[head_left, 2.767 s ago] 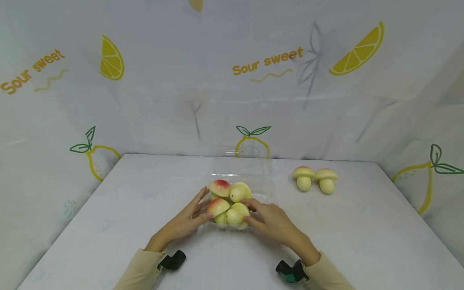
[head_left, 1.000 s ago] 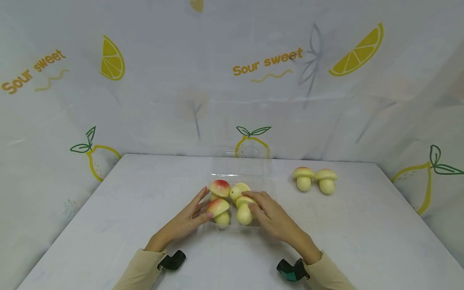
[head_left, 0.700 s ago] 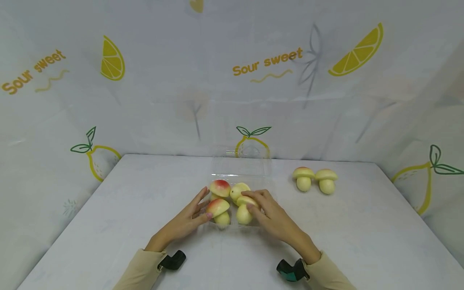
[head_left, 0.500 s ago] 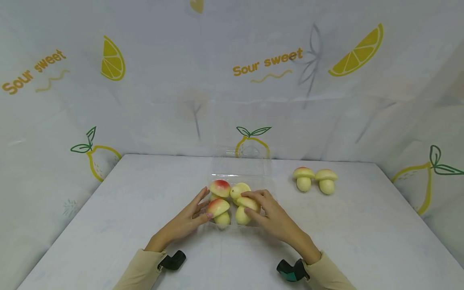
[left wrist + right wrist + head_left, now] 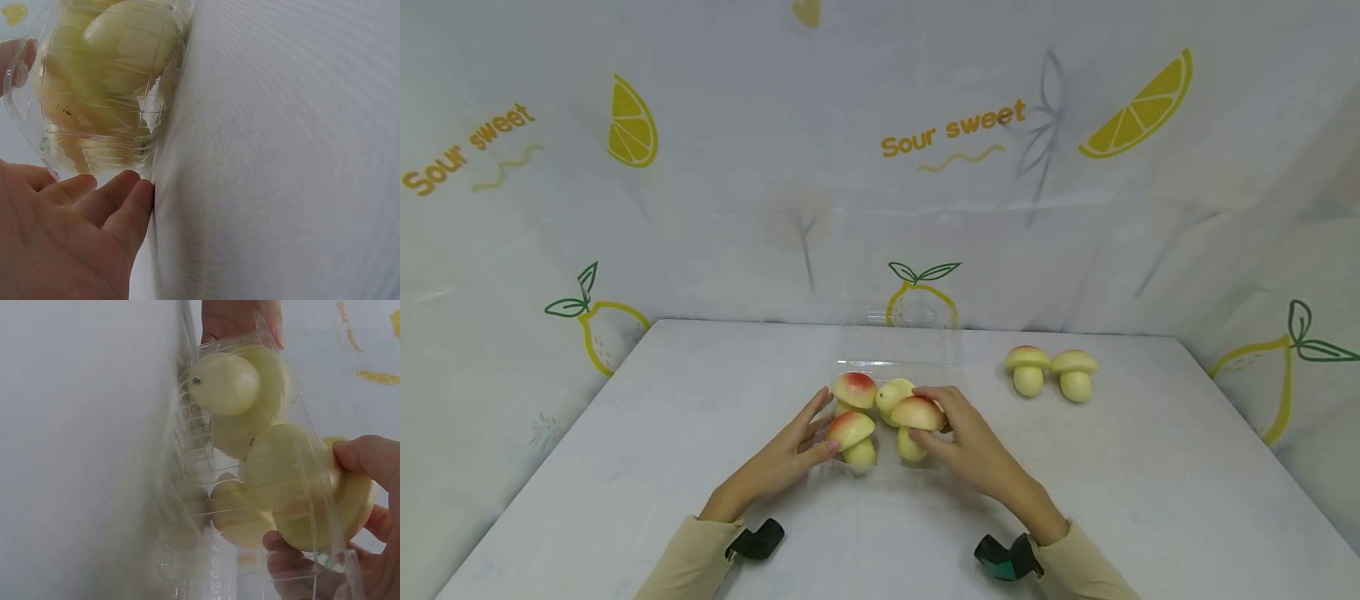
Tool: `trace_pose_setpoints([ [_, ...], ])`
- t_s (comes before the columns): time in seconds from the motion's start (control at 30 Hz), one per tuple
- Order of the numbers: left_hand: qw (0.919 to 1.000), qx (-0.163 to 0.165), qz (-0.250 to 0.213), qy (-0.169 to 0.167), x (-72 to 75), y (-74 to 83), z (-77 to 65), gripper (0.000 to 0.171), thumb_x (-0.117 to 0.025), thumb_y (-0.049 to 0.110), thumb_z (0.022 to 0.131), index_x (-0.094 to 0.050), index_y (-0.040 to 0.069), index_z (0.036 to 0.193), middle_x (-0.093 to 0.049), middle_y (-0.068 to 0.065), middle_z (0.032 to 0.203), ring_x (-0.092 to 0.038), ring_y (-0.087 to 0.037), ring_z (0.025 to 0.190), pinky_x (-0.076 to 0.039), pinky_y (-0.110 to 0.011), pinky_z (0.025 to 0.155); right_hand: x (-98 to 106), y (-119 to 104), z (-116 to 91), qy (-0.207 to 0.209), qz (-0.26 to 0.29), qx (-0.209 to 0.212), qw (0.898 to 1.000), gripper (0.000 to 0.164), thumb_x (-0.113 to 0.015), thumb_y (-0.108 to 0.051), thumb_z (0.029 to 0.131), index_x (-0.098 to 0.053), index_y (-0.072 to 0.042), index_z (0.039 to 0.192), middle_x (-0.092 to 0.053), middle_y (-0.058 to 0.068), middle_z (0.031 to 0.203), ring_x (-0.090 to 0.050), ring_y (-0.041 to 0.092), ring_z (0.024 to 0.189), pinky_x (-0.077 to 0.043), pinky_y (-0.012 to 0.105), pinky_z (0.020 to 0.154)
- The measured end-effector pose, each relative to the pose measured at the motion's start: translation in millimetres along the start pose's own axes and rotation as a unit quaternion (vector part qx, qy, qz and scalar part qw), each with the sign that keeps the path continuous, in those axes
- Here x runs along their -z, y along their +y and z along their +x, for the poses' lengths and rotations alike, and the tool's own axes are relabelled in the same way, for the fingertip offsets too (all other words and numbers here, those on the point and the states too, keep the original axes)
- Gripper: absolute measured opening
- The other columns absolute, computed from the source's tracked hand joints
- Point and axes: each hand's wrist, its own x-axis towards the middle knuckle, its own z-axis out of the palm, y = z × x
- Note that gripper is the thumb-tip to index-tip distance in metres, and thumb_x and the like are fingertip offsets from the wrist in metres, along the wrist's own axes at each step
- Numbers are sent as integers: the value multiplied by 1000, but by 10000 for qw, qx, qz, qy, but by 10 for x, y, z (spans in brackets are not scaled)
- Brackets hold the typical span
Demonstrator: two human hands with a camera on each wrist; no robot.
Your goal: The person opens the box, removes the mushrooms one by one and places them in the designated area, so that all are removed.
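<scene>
A clear plastic clamshell box stands on the table with its lid raised at the back. Inside its left half sit two toy mushrooms with red-tinged caps, a rear one and a front one. A third yellow mushroom lies at the rear beside them, its underside towards the head camera. My right hand grips a mushroom by its cap, between thumb and fingers, at the box's front right. My left hand touches the box's left side with extended fingers, thumb at the rim.
Two more toy mushrooms stand side by side on the white table, right of the box. Behind the table hangs a white cloth printed with lemons. A black strap-like device sits at each wrist.
My right hand has turned the front right mushroom from lying underside-up to cap-up and shifted it slightly right. My left hand keeps its place at the box.
</scene>
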Motion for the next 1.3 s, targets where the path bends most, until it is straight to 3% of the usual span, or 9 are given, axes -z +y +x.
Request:
trace_pose_setpoints([
  [0.37,9999,153,12,77,-8,6,4,86,-60,31,100,-1,18,161,-11,-6,168,-26,-35,151,-28,-55,120,164,13,21,350,88,229,9991,51,-76,-10,86,-58,-11,134,-57,8,127,-58,16,107,-55,33,83],
  [0.67,9996,259,-39,78,-9,25,-3,86,-61,32,100,-1,20,161,-12,-2,168,-26,-32,151,-27,-54,121,371,72,32,498,235,88,9984,51,-74,-10,89,-56,-10,137,-57,9,129,-57,17,110,-56,25,86],
  [0.83,9999,137,27,48,-9,26,-10,84,-59,31,101,-2,18,161,-11,-6,168,-26,-36,151,-27,-57,120,491,89,39,549,324,-62,9979,53,-73,-7,90,-53,-7,139,-54,11,132,-58,11,108,-56,20,85],
  [1.13,9997,201,71,97,-9,33,-7,85,-60,33,100,-2,19,161,-12,-4,168,-26,-35,151,-26,-57,120,672,112,32,632,447,-351,9964,56,-72,-6,90,-48,-5,141,-52,14,130,-68,31,105,-55,14,83],
  [1.3,9997,204,41,102,-8,35,-8,86,-60,32,100,-2,19,161,-11,-4,168,-25,-34,151,-26,-57,120,802,129,2,638,587,-526,9948,60,-71,-7,91,-44,-5,145,-45,18,141,-67,37,109,-55,13,81],
])
